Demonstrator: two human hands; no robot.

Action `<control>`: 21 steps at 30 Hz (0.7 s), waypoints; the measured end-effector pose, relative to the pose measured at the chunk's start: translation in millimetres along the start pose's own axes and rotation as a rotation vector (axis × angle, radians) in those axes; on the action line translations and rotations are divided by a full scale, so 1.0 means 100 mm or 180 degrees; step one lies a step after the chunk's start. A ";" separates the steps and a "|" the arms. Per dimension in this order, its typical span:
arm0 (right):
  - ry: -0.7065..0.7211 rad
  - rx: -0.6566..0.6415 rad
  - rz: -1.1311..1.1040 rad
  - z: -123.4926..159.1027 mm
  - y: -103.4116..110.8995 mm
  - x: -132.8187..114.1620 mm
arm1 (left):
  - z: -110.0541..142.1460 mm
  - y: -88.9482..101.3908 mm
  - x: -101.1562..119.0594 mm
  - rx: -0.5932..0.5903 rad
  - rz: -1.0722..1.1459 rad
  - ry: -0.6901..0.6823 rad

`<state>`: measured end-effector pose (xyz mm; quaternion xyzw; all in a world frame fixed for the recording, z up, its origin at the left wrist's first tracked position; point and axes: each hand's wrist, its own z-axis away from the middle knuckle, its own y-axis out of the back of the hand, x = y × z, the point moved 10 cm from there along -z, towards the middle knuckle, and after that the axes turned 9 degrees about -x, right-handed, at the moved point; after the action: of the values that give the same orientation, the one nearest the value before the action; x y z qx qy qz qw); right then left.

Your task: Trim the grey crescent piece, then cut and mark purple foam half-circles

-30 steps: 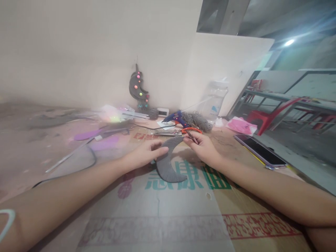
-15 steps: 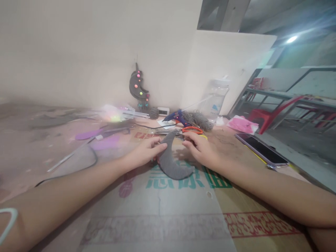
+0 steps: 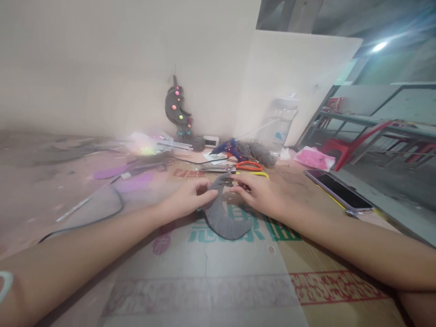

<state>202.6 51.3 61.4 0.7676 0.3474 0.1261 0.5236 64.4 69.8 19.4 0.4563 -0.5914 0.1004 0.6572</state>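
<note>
A crescent shape wrapped in grey yarn lies tilted just above the cardboard, its curved back toward the left. My left hand grips its upper left side, thumb on top and fingers behind. At the crescent's upper tip is my right hand, its index finger touching or almost touching the yarn. The right fingers are curled, and what they pinch is hidden or too fine to see. Just beyond the hands lie scissors with orange handles and a yellow-handled tool, partly covered.
Behind are a blue glue gun, grey yarn, a small digital clock and a clear bottle. A decorated crescent hangs on the wall. At right lie a phone and a pink packet. Printed cardboard covers the front.
My right hand has moved left to the crescent's upper tip. The crescent sits slightly lower, with my left hand still on it. The view has shifted a little.
</note>
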 end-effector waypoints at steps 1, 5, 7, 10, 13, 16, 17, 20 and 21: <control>0.0009 0.0001 0.0010 0.00 0.00 0.00 | 0.00 -0.01 0.01 -0.0042 0.0002 -0.0024; 0.0032 -0.0019 0.0033 0.00 -0.01 0.01 | 0.02 -0.04 0.07 -0.0107 0.0032 -0.0090; 0.0045 -0.0035 0.0019 0.00 -0.01 0.01 | 0.02 -0.04 0.08 -0.0112 0.0057 -0.0096; 0.0093 -0.0042 0.0006 -0.01 0.00 -0.01 | 0.03 -0.05 0.08 -0.0133 0.0069 -0.0095; 0.0228 0.0037 -0.0014 0.00 0.02 -0.04 | 0.03 -0.06 0.09 -0.0152 0.0047 -0.0147; 0.0350 0.0128 -0.0058 0.00 0.03 -0.05 | 0.03 -0.07 0.09 -0.0163 0.0081 -0.0141; 0.0378 0.0143 -0.0073 0.01 0.02 -0.04 | 0.03 -0.07 0.09 -0.0165 0.0094 -0.0129; 0.0420 0.0145 -0.0101 0.01 0.01 -0.03 | 0.04 -0.08 0.08 -0.0156 0.0107 -0.0116; 0.0416 0.0125 -0.0109 0.01 0.00 -0.02 | 0.04 -0.07 0.08 -0.0155 0.0104 -0.0110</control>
<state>201.7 49.2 61.1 0.7618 0.3963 0.1600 0.4868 69.2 59.6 22.5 0.4322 -0.6123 0.0887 0.6561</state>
